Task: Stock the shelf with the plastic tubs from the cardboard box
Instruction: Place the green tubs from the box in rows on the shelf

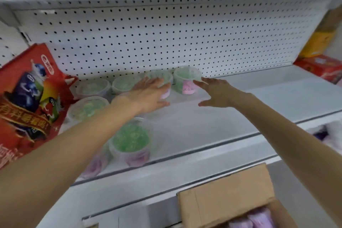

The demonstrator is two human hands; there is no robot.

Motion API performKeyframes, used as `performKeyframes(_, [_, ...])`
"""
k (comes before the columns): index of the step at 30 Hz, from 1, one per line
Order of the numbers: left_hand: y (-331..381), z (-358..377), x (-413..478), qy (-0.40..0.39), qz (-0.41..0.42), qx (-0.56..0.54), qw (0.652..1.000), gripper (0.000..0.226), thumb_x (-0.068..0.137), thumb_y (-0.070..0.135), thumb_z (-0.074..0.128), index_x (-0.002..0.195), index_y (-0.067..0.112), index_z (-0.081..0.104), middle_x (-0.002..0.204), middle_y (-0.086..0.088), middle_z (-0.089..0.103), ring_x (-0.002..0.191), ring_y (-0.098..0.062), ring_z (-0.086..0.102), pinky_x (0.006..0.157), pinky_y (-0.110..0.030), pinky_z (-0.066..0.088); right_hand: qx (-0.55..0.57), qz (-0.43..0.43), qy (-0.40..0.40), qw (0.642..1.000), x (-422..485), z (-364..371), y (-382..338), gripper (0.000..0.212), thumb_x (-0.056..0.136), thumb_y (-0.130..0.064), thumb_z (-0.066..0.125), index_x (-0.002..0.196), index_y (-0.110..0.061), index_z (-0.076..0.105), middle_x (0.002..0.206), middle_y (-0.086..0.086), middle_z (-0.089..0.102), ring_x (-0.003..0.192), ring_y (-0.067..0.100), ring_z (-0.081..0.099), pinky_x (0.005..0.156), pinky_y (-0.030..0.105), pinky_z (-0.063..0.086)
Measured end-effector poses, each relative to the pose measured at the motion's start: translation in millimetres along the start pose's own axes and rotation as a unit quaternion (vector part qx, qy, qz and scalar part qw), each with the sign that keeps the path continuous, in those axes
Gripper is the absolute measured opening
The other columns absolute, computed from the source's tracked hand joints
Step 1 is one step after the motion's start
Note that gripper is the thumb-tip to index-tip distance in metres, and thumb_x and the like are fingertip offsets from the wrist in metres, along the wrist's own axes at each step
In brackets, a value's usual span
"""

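We are stocking a shelf [240,102].
Centre frame, our left hand [148,94] and right hand [214,92], fingers straight and empty, are flanking the rightmost tub [182,79], right nearer.

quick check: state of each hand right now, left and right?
left hand: open, fingers straight over the front of a back-row tub.
right hand: open, holding nothing, fingertips beside the rightmost tub.

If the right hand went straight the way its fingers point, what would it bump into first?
Most likely the tub with the pink label, the rightmost one in the back row. The right hand has its fingertips right beside that tub's rim; blur hides whether they touch.
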State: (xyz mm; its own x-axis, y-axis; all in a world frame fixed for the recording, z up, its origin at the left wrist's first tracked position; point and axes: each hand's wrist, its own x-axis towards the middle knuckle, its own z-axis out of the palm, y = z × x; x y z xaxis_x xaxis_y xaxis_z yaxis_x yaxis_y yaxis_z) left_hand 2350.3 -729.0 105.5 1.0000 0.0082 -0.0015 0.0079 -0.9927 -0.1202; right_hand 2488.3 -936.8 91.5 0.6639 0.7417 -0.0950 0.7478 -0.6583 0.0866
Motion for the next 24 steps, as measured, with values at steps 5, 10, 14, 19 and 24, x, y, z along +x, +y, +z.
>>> performKeyframes(5, [41.8,-0.9,-82.5,0.027,0.046,0.053,0.997,0.067,0.092,0.055,0.038,0.148,0.023,0.019,0.155,-0.007,0.019,0.142,-0.026,0.018,0.117,-0.039,0.013,-0.023,0.040,-0.001,0.999,-112.5,5.6,-41.2,0.092,0.084,-0.058,0.050,0.149,-0.021,-0.004,0.158,0.006,0.006,0.144,0.025,0.016,0.115,0.042,0.020])
performKeyframes(10, [105.4,20.2,-174.2,0.024,0.085,0.002,0.996,0.066,0.093,0.049,0.042,0.148,0.019,0.018,0.154,-0.009,0.022,0.140,-0.027,0.024,0.114,-0.037,0.018,-0.054,0.061,-0.064,0.995,-237.4,33.3,-84.0,0.091,0.085,-0.056,0.051,0.149,-0.018,0.000,0.158,0.009,0.005,0.142,0.028,0.019,0.112,0.042,0.022])
performKeyframes(14, [163.6,43.9,-228.8,-0.020,0.144,0.006,0.989,0.067,0.092,0.050,0.043,0.148,0.020,0.018,0.154,-0.010,0.022,0.141,-0.026,0.022,0.115,-0.038,0.014,-0.084,0.093,-0.138,0.982,-319.4,62.9,-96.4,0.094,0.082,-0.059,0.054,0.149,-0.023,-0.002,0.158,0.007,0.003,0.142,0.027,0.020,0.111,0.042,0.025])
performKeyframes(19, [228.7,69.5,-274.7,-0.064,0.133,-0.119,0.982,0.066,0.094,0.048,0.041,0.148,0.020,0.017,0.155,-0.008,0.021,0.140,-0.026,0.024,0.115,-0.037,0.020,-0.091,0.122,-0.182,0.971,-395.8,100.1,-88.7,0.088,0.081,-0.059,0.054,0.148,-0.027,0.008,0.156,0.008,0.014,0.138,0.030,0.028,0.109,0.042,0.027])
performKeyframes(24, [268.7,114.4,-289.7,-0.097,0.134,-0.103,0.981,0.064,0.095,0.049,0.038,0.148,0.019,0.017,0.154,-0.008,0.023,0.137,-0.027,0.030,0.111,-0.038,0.027,-0.023,0.141,-0.213,0.967,-439.8,136.1,-73.8,0.078,0.075,-0.057,0.060,0.139,-0.030,0.023,0.146,0.003,0.033,0.128,0.027,0.041,0.099,0.043,0.038])
